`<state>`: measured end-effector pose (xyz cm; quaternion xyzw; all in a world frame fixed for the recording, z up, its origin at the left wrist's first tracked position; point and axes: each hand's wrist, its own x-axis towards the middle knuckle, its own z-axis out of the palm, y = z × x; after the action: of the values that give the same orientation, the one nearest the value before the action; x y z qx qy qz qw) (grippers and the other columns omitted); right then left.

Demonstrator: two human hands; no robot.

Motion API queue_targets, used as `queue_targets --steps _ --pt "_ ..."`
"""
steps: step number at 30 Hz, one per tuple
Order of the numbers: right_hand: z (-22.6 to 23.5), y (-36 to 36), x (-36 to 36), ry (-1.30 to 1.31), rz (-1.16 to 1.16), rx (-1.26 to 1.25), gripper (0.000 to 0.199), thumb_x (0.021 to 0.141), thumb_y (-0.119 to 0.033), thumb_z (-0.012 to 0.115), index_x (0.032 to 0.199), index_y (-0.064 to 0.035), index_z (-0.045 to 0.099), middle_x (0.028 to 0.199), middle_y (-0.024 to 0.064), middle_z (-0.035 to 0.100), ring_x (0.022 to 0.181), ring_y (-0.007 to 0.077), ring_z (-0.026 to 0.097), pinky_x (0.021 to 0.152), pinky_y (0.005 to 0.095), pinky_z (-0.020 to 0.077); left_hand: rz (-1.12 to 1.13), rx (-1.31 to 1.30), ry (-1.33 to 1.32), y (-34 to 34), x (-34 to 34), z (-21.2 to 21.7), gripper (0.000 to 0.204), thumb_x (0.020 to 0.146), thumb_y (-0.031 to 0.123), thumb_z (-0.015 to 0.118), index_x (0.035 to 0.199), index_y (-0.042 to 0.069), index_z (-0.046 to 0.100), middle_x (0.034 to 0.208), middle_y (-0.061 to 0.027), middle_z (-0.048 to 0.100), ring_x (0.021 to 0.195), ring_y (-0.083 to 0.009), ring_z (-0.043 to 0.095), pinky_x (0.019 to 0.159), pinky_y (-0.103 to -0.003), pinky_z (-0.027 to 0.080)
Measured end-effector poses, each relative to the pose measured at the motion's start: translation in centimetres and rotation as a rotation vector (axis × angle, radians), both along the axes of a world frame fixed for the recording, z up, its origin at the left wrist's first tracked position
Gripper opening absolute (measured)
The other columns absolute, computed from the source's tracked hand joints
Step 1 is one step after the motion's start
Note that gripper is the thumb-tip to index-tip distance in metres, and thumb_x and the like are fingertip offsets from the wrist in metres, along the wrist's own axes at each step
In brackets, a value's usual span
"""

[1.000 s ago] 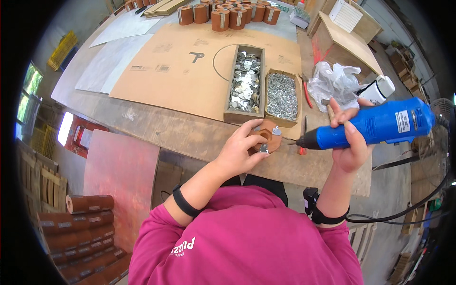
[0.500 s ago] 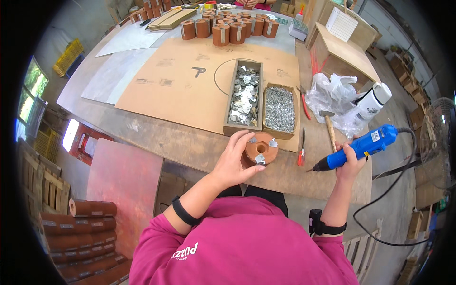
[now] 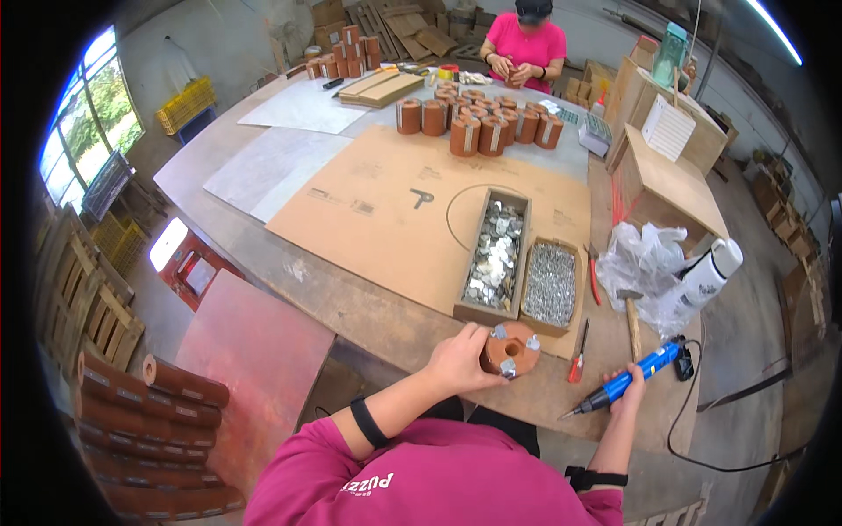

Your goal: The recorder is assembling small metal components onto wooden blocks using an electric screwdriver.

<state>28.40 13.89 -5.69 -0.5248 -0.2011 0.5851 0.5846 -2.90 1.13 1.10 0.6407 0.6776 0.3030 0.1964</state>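
My left hand (image 3: 460,360) is closed round the side of a reddish-brown wooden cylinder (image 3: 528,340) with a hole through its middle, at the table's near edge. Three small silvery metal plates sit around the cylinder's top face. To the right, my right hand (image 3: 627,394) grips a blue corded electric screwdriver (image 3: 656,360), its tip pointing down-left and apart from the cylinder. Just beyond the cylinder stands a long wooden box (image 3: 460,306) of loose metal plates. Beside it is a cardboard tray (image 3: 572,317) full of small screws.
A red-handled screwdriver (image 3: 576,368), a hammer (image 3: 635,326), red-handled pliers (image 3: 595,282), a plastic bag (image 3: 645,254) and a white bottle (image 3: 709,273) lie on the right. Many brown cylinders (image 3: 465,136) stand farther back, where a co-worker (image 3: 535,48) handles another. Long brown rolls (image 3: 158,443) are stacked lower left.
The view has tilted up, bringing the co-worker into sight. My right hand has turned the electric screwdriver, and more of its tip shows. My left hand still holds the cylinder.
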Motion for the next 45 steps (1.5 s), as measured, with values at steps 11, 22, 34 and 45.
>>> queue_targets --steps 11,22,34,45 --pt "0.2 -0.6 0.1 -0.01 0.011 -0.047 0.016 0.072 -0.021 0.055 0.073 -0.0076 0.047 0.06 0.0046 0.048 0.053 0.0163 0.05 0.054 0.0352 0.0488 0.045 0.259 -0.467 4.9 -9.4 6.9 0.066 0.051 0.024 0.081 0.103 -0.002 0.05 0.092 -0.0085 0.058 0.08 -0.01 0.055 0.066 -0.026 0.048" --pt "0.8 -0.4 -0.1 -0.057 -0.027 -0.073 0.013 0.068 -0.01 0.053 0.076 -0.0013 0.048 0.059 0.011 0.048 0.054 0.0233 0.05 0.056 0.0398 0.0464 0.429 0.124 -0.149 23.4 -19.1 5.1 0.068 0.049 0.032 0.078 0.1 -0.003 0.05 0.098 -0.0178 0.057 0.093 -0.0253 0.055 0.078 -0.033 0.045" --pt "2.7 -0.1 -1.5 -0.11 -0.057 -0.17 0.015 0.071 -0.01 0.05 0.081 0.0006 0.046 0.06 0.009 0.046 0.053 0.0199 0.046 0.052 0.0355 0.0427 0.52 0.224 -0.264 41.9 -22.3 -3.8 0.062 0.055 0.025 0.077 0.097 -0.002 0.039 0.093 -0.0194 0.055 0.076 -0.026 0.056 0.062 -0.031 0.046" --pt "2.6 -0.8 -1.2 -0.199 0.021 -0.166 0.027 0.072 -0.009 0.049 0.097 -0.0019 0.041 0.061 0.0089 0.046 0.054 0.0201 0.048 0.051 0.0363 0.0447 0.406 0.023 -0.72 40.1 -21.6 -0.9 0.096 0.061 0.019 0.075 0.127 -0.005 0.01 0.116 -0.0253 0.041 0.105 -0.0256 0.047 0.079 -0.031 0.044"
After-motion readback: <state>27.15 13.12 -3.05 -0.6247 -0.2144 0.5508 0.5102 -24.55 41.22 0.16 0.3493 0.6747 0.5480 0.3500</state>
